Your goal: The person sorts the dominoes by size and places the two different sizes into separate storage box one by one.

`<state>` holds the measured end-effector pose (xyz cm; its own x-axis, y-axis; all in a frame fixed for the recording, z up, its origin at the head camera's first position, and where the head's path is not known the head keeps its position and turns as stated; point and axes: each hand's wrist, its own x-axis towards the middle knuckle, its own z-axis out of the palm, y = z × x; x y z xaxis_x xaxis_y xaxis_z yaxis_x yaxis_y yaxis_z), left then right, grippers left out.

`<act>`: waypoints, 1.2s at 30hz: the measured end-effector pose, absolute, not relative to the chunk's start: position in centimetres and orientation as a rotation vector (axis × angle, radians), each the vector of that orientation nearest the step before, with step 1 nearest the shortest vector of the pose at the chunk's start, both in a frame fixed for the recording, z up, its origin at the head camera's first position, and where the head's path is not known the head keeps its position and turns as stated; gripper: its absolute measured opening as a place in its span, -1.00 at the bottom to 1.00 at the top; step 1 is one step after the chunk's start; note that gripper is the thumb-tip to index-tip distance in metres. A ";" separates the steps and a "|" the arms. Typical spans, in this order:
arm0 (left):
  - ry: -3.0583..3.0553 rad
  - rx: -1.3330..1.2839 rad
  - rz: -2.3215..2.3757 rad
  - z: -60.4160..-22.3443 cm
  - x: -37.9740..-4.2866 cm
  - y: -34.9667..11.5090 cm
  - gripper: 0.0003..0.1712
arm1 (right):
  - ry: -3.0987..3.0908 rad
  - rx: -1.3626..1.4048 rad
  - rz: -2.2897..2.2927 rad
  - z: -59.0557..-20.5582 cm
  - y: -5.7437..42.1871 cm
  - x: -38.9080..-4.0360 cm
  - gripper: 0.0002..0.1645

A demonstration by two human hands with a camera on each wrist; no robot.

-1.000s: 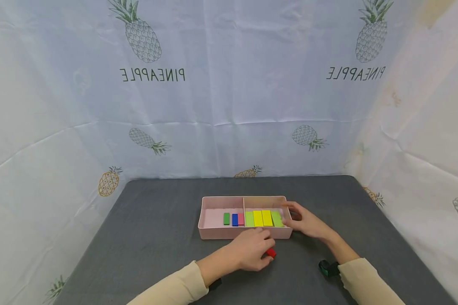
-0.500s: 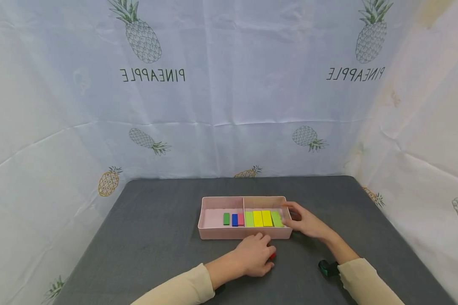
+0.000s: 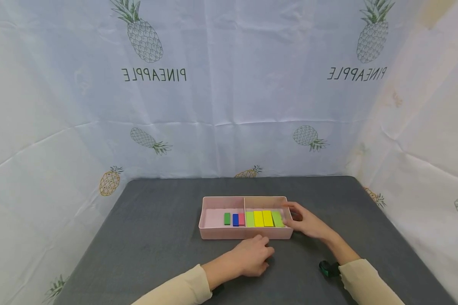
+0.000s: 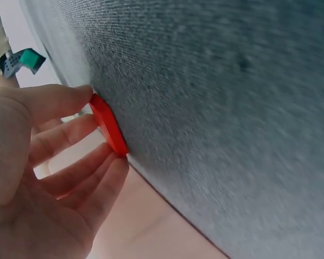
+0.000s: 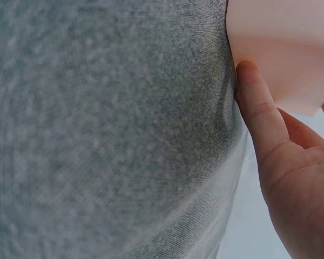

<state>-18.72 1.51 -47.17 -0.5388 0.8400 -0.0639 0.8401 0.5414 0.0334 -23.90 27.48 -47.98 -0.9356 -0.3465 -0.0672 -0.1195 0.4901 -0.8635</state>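
In the left wrist view, my left hand pinches a small flat red block between thumb and fingers, just at the grey cloth. From the head view this hand is seen in front of the pink two-compartment box, and the red block is hidden there. My right hand holds the box's right end, thumb near the front corner and fingers at the far side. Its thumb rests against the pink wall in the right wrist view.
A green block, a blue block and a pink block lie in the left compartment. Yellow blocks and light green blocks line the right one. Dark grey cloth covers the table; a pineapple-print curtain hangs behind.
My left hand has drawn slightly back from the box, and the red block has passed out of sight behind its fingers in the head view. The right hand stays at the box.
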 end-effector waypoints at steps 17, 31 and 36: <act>2.816 1.405 0.104 -45.0 -18.7 -2.5 -0.66 | 2.516 -0.396 -1.404 -47.7 27.4 -23.9 -0.16; 2.944 1.386 0.173 -41.3 -19.9 -5.1 -0.70 | 2.519 -0.392 -1.386 -47.8 27.6 -24.0 -0.17; 2.974 1.376 0.119 -40.7 -20.8 -5.7 -0.72 | 2.506 -0.389 -1.395 -48.1 27.6 -24.1 -0.17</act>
<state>-20.78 -5.72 -40.67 -0.6401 0.7526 0.1546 0.7625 0.6469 0.0083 -24.06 27.60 -48.08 -0.9340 -0.3472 -0.0838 -0.1117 0.5069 -0.8548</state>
